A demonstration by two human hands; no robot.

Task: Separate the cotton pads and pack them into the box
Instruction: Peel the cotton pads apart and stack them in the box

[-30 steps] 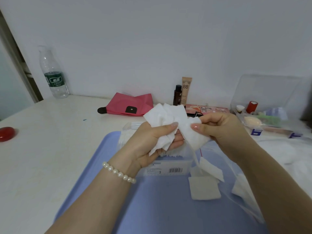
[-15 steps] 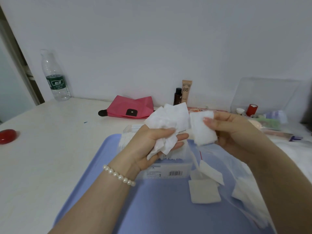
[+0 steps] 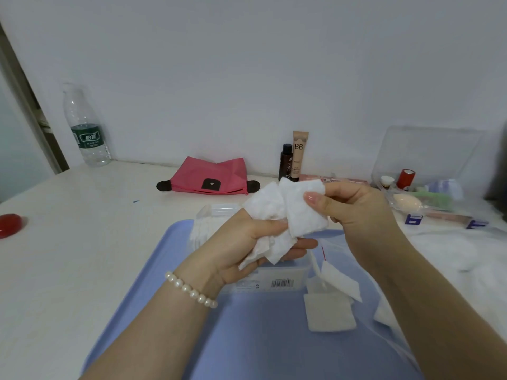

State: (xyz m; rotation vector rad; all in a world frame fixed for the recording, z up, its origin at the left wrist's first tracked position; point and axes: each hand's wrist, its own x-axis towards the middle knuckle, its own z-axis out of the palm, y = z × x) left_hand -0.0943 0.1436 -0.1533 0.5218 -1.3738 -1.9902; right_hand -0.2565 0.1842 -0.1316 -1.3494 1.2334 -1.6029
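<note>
- Cream-white table (image 3: 82,242) spreads under everything, with a pale wall behind it.
- Blue tray (image 3: 247,338) lies on the table in front of me, and my forearms reach over it.
- A clear box (image 3: 274,281) with a barcode label stands on the tray, mostly hidden behind my left hand; white pads show inside at its left end.
- My left hand (image 3: 241,248), a pearl bracelet (image 3: 190,289) on its wrist, has its fingers curled round a crumpled bunch of cotton pads (image 3: 267,215), held above the box.
- My right hand (image 3: 356,212) pinches a single pad (image 3: 304,212) between thumb and fingertips, right against the bunch, touching it.
- Three loose pads (image 3: 329,314) lie on the tray, just right of the box.
- A pink pouch (image 3: 208,176) lies near the wall, a plastic water bottle (image 3: 86,127) stands far left, and a BB tube (image 3: 299,152) stands upright beside a small dark bottle (image 3: 285,160).
- A red object (image 3: 9,224) sits at the table's left edge.
</note>
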